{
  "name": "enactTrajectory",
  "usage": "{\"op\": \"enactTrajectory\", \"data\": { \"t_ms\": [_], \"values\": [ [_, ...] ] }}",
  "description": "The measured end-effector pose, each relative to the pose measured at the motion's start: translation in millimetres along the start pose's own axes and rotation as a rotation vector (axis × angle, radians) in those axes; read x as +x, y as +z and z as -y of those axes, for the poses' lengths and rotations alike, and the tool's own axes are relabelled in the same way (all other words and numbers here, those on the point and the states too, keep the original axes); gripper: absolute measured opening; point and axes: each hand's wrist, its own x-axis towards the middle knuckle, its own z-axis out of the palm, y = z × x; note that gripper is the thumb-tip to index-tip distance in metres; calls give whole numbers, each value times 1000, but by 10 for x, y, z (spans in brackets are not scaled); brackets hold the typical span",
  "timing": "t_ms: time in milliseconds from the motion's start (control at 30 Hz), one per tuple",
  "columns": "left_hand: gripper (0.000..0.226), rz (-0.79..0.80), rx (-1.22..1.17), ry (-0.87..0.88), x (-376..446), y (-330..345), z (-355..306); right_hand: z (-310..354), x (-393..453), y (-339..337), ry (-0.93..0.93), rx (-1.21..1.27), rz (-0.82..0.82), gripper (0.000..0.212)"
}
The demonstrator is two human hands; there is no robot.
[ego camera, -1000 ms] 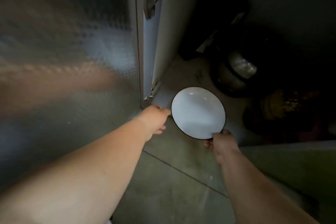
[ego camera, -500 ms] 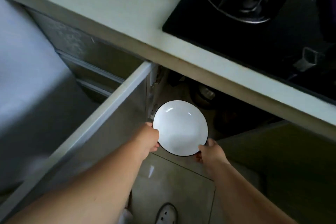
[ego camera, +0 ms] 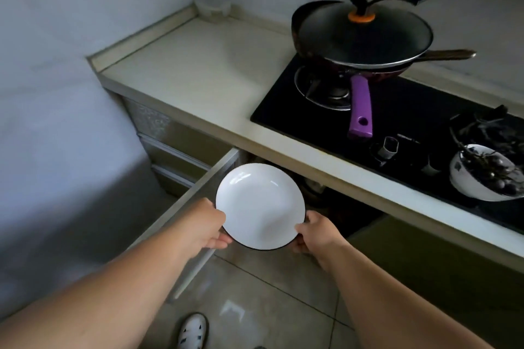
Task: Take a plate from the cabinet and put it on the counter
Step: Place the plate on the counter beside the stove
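**Plate held in both hands below the counter edge**

I see my left hand (ego camera: pixel 204 225) curled onto the left rim of the plate (ego camera: pixel 259 205), thumb lying over the top edge and the fingers (ego camera: pixel 219 242) tucked underneath, pressed together. My right hand (ego camera: pixel 313 231) pinches the lower right rim the same way, thumb on top, the other fingers hidden under the plate so I cannot tell how they are spread.

The plate is round, white and glossy inside with a thin dark band along its edge. It is empty, faces up and tilts slightly toward me. It hangs in the air in front of the open cabinet (ego camera: pixel 334 201), just beside the top edge of the open cabinet door (ego camera: pixel 195 190), and lower than the counter (ego camera: pixel 198 71).

On the counter's right sits a black cooktop (ego camera: pixel 397 110) with a lidded pan (ego camera: pixel 363 34) whose purple handle (ego camera: pixel 360 106) points toward me. A bowl (ego camera: pixel 482 173) of dark fruit stands at the far right. A white shoe (ego camera: pixel 192 331) shows on the tiled floor (ego camera: pixel 269 306).
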Motion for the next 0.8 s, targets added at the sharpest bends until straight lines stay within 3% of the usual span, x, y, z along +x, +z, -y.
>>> {"op": "enactTrajectory", "data": {
  "t_ms": [233, 467, 800],
  "values": [
    [41, -153, -89, 173, -163, -458, -374, 712, -67, 93, -227, -28, -1, 28],
    [40, -231, -217, 270, 85, -1026, -870, 1547, 130, 384, -338, -50, -85, 19],
    [33, -187, -207, 276, 1178, -1642, -1627, 2519, 873, 838, -224, -14, -137, 23]
  ]
}}
